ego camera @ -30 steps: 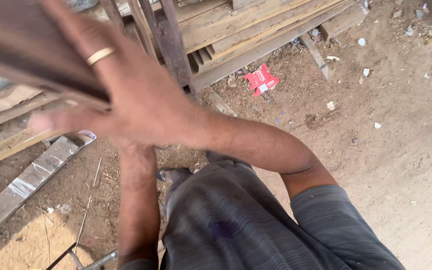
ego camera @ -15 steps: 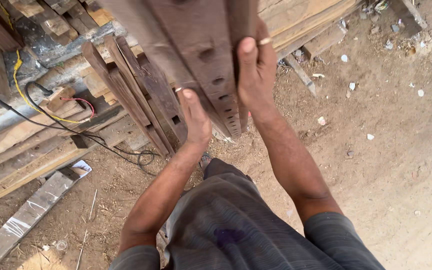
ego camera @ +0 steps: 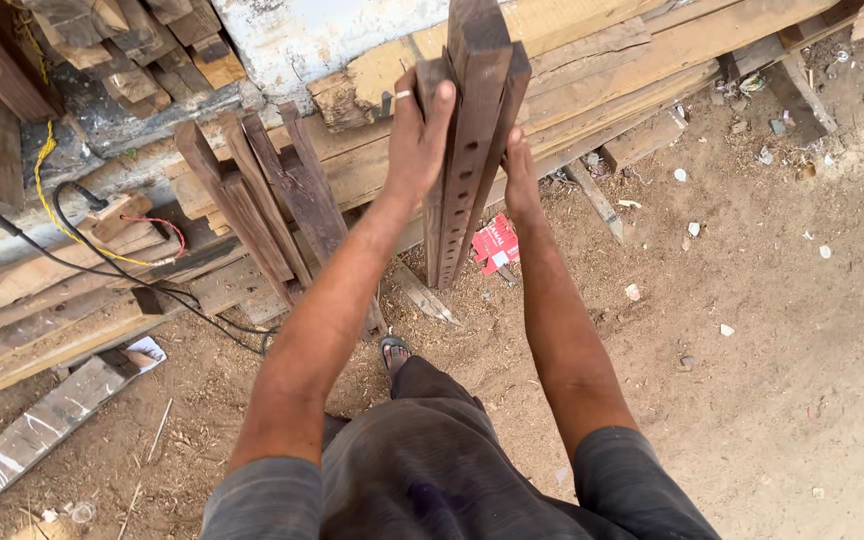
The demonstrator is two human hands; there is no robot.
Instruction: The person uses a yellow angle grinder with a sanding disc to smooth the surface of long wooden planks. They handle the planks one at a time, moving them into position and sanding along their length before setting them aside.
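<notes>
Upright, both arms outstretched, left hand [ego camera: 417, 140] fingers wrapping dark slotted post [ego camera: 467, 150], right hand [ego camera: 520, 180] seemingly pressed flat alongside.

Upright slotted posts [ego camera: 467, 140] stand on the ground: leaning rails [ego camera: 262, 205] to their left, stacked planks [ego camera: 652, 55] behind, a flattened carton [ego camera: 497, 243] just right of their foot.

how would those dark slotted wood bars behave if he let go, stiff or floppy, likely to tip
Probably stiff: the dark slotted wood bars look thick and straight. Likely to tip: they stand on end on loose dirt, steadied by the left hand and right hand.
</notes>
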